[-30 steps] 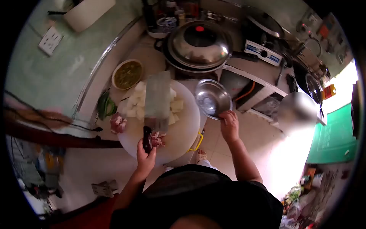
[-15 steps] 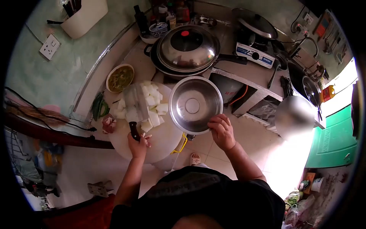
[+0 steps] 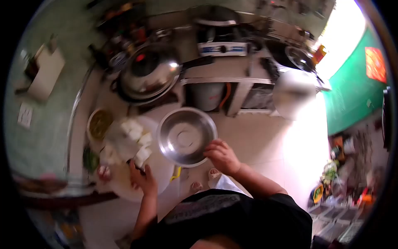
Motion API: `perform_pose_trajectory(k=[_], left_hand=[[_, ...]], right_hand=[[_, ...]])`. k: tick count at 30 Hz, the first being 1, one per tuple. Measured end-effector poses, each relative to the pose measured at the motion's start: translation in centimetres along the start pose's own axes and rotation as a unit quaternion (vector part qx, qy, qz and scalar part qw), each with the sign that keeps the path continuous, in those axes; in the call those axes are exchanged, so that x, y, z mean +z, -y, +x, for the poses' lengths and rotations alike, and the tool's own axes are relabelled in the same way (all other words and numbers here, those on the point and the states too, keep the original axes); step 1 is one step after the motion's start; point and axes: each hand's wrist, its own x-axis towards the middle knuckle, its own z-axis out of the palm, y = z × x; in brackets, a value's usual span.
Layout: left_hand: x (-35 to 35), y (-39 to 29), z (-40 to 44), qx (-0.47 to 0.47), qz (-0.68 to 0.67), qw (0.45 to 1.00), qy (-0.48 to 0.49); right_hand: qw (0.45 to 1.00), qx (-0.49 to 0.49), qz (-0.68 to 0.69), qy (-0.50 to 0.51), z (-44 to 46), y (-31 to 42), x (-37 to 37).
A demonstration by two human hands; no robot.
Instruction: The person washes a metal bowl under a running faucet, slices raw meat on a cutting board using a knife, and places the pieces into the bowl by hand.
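Note:
My left hand (image 3: 144, 181) is over the near edge of the round white chopping board (image 3: 159, 180), fingers apart around the dark handle of a cleaver (image 3: 118, 139). The cleaver's blurred blade lies among white chunks (image 3: 143, 153) on the board. A piece of raw meat (image 3: 104, 173) sits at the board's left edge. My right hand (image 3: 223, 157) grips the near right rim of a shiny metal bowl (image 3: 186, 137), which looks empty and is held beside the board, tilted toward me.
A lidded wok (image 3: 149, 72) stands behind the board, with a bowl of greenish food (image 3: 99, 124) to its lower left. Farther back are a stove (image 3: 222, 49) and a pan. Green vegetables (image 3: 90, 159) lie left of the board. A blurred round patch covers something at right.
The head view has swung right. The metal bowl came over beside the board in my right hand. The cleaver was lowered onto the board, and my left hand's fingers have spread at its handle.

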Motion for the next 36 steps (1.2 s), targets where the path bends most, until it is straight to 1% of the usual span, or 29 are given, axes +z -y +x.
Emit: perform_pose_trajectory(k=[1,2,3,4,5,6,7,9,10,11,13,15,16,17,18,19,20,21,22,24,25,26,28,29,31,32,33,35,36], left_hand=[[0.1,-3.4,-0.2,-0.030,-0.276,0.958,0.074],[0.3,-7.5,-0.5,-0.102,-0.424,0.884,0.169],[1.0,-10.7,-0.6,-0.178,-0.546,0.776,0.262],[2.3,-11.7,-0.6,-0.203,-0.582,0.711,0.338],[3.8,-12.5,-0.6,-0.245,-0.581,0.686,0.363],[5.4,-14.4,-0.8,-0.255,-0.551,0.714,0.349],[6.8,-16.2,-1.1,-0.263,-0.522,0.741,0.330],[10.4,-17.3,-2.2,-0.267,-0.516,0.734,0.352],[12.6,-18.0,-2.8,-0.277,-0.502,0.734,0.364],[15.0,-19.9,-3.9,-0.257,-0.522,0.743,0.331],[19.4,-21.9,-5.4,-0.248,-0.394,0.795,0.388],[24.0,-25.7,-7.0,-0.296,-0.412,0.739,0.443],[26.2,-27.8,-7.9,-0.319,-0.417,0.710,0.469],[28.6,-30.1,-8.6,-0.327,-0.467,0.657,0.493],[31.0,-32.1,-9.2,-0.345,-0.486,0.623,0.506],[33.2,-34.0,-9.9,-0.365,-0.505,0.588,0.515],[35.1,-36.0,-10.6,-0.375,-0.515,0.570,0.519],[36.8,-37.4,-11.3,-0.385,-0.524,0.554,0.520],[38.6,-38.1,-11.7,-0.398,-0.513,0.527,0.548],[41.7,-40.1,-12.3,-0.353,-0.511,0.554,0.555],[43.4,-40.9,-12.1,-0.340,-0.513,0.564,0.551],[46.0,-40.7,-11.7,-0.340,-0.514,0.563,0.550],[51.1,-39.9,-10.3,-0.164,-0.456,0.673,0.558],[52.9,-40.3,-9.6,-0.165,-0.456,0.671,0.560],[55.6,-43.0,-7.5,-0.344,-0.542,0.582,0.499],[59.7,-41.3,-6.8,-0.305,-0.546,0.576,0.527],[61.1,-42.8,-5.6,-0.307,-0.546,0.568,0.534],[63.4,-45.9,-4.4,-0.362,-0.496,0.590,0.525],[66.1,-45.6,-3.8,-0.361,-0.492,0.577,0.543]], right_hand=[[0.999,0.025,0.013,0.017,-0.8,-0.2,-0.1],[0.999,0.026,0.027,0.027,-1.4,-0.6,-0.3],[0.998,0.027,0.043,0.037,-1.9,-1.1,-0.6],[0.999,0.029,0.029,0.031,-2.1,-1.3,-1.0],[0.999,0.028,0.020,0.027,-2.5,-1.5,-1.6],[0.998,0.043,0.001,0.051,-3.1,-2.1,-2.4],[0.998,0.046,-0.011,0.046,-3.7,-2.5,-3.3],[0.990,0.085,-0.086,0.074,-4.7,-4.0,-5.9],[0.987,0.100,-0.096,0.085,-5.4,-5.2,-7.4],[0.986,0.101,-0.102,0.081,-6.5,-6.6,-9.2],[0.958,0.144,-0.194,0.156,-9.1,-10.1,-13.1],[0.945,0.198,-0.198,0.170,-11.5,-13.3,-17.3],[0.943,0.202,-0.221,0.148,-12.5,-14.5,-19.6],[0.940,0.202,-0.243,0.128,-13.4,-15.8,-21.7],[0.939,0.200,-0.246,0.132,-14.1,-17.1,-23.4],[0.943,0.197,-0.248,0.099,-14.8,-18.3,-25.0],[0.948,0.194,-0.245,0.067,-15.2,-19.6,-26.1],[0.949,0.190,-0.239,0.074,-15.6,-20.9,-26.6],[0.949,0.195,-0.241,0.062,-16.0,-22.4,-26.9],[0.953,0.183,-0.241,0.025,-15.7,-25.5,-27.6],[0.953,0.181,-0.242,0.027,-15.4,-27.1,-28.0],[0.946,0.202,-0.244,0.065,-15.3,-28.8,-28.3],[0.932,0.241,-0.235,0.133,-14.9,-32.5,-29.3],[0.931,0.243,-0.236,0.134,-14.5,-34.2,-30.2],[0.932,0.219,-0.255,0.133,-12.9,-37.3,-32.7],[0.927,0.220,-0.261,0.153,-12.5,-39.3,-33.8],[0.926,0.214,-0.267,0.160,-11.9,-41.5,-35.2],[0.922,0.232,-0.280,0.131,-10.7,-44.9,-38.3],[0.913,0.271,-0.264,0.149,-10.2,-46.8,-39.8]])
